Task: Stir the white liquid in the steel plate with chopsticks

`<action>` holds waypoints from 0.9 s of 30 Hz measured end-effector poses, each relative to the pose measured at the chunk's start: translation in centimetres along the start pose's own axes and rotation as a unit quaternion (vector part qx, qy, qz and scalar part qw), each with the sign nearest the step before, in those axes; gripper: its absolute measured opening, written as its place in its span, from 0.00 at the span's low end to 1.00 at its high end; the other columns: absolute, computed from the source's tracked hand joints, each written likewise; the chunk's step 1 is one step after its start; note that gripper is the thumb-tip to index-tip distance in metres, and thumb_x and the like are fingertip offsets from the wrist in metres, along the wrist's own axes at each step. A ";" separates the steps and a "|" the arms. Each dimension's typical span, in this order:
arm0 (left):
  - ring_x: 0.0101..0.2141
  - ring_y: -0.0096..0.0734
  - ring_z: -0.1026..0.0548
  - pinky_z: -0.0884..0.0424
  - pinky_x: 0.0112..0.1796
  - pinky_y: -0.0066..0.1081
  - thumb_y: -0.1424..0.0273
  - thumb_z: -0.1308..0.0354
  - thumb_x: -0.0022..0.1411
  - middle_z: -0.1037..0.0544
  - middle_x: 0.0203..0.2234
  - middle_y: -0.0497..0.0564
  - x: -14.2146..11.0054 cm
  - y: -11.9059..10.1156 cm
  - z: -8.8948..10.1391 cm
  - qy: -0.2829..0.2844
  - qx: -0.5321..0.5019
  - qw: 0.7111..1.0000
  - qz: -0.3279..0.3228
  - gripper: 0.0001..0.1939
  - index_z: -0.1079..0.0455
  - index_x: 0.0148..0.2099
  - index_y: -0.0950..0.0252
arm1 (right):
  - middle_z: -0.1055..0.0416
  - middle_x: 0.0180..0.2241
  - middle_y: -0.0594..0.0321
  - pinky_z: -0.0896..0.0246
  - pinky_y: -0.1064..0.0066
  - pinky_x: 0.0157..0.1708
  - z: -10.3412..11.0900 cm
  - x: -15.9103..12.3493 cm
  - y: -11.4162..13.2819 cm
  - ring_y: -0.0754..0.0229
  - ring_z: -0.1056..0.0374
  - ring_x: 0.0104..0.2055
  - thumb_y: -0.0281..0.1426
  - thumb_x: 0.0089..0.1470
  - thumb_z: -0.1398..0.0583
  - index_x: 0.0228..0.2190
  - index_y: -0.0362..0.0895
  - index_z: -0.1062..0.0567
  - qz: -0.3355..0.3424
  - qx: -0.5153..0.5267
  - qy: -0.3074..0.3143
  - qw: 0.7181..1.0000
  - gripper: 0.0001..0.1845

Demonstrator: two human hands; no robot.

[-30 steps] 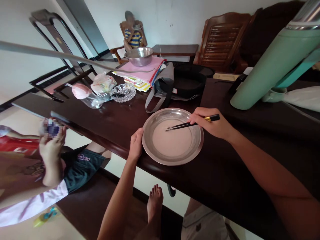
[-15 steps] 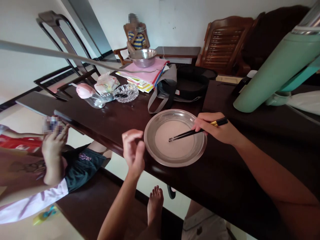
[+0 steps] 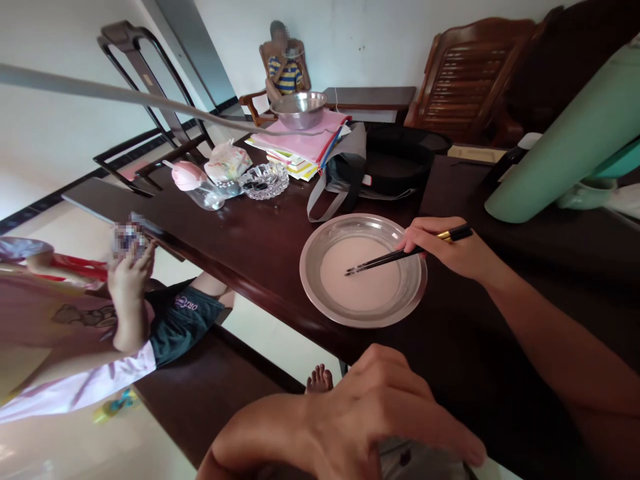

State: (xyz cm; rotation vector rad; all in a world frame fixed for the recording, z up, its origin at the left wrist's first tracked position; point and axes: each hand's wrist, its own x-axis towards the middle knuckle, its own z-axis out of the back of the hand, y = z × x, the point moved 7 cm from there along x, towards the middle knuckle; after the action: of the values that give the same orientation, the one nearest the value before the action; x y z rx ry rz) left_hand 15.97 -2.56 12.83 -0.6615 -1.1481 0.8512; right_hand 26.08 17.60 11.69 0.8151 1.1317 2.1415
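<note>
My right hand [image 3: 440,243] grips a pair of black chopsticks [image 3: 390,257] with gold bands. Their tips are at the surface of a pale, pinkish-white liquid [image 3: 363,287] in a round, wide-rimmed metal basin [image 3: 313,280]. That basin rests on the dark wooden table near its front edge. Close to the camera, below the basin, my left hand [image 3: 373,407] is raised over my lap, back of the hand up. Its fingers are loosely bent and stretched to the right, with nothing seen in them; the palm side is hidden.
Behind the basin lie a grey-black bag [image 3: 345,167] and a paper stack [image 3: 295,143] carrying a metal bowl [image 3: 299,113]. A glass ashtray [image 3: 265,181] stands left, a green flask [image 3: 560,143] right. One person sits at left on a bench [image 3: 200,373], another at the back.
My left hand has left the basin's left rim and come down and right, towards the camera. The right hand still holds the chopsticks over the basin. The whole view has shifted slightly.
</note>
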 end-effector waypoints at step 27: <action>0.31 0.35 0.26 0.32 0.40 0.35 0.53 0.46 0.67 0.23 0.28 0.48 -1.4 1.7 -2.7 0.066 -0.032 0.997 0.008 0.13 0.26 0.45 0.50 | 0.22 0.28 0.62 0.36 0.69 0.25 -0.6 0.0 0.7 0.63 0.32 0.25 0.39 0.62 0.42 0.23 0.47 0.24 0.031 -0.029 0.015 0.999 0.17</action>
State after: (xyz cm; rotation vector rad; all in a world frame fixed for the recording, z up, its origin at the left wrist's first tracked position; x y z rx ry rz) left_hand 17.90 -2.92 9.94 -0.7697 -1.0561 0.7747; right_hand 25.51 16.93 12.04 0.8025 1.0663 2.2344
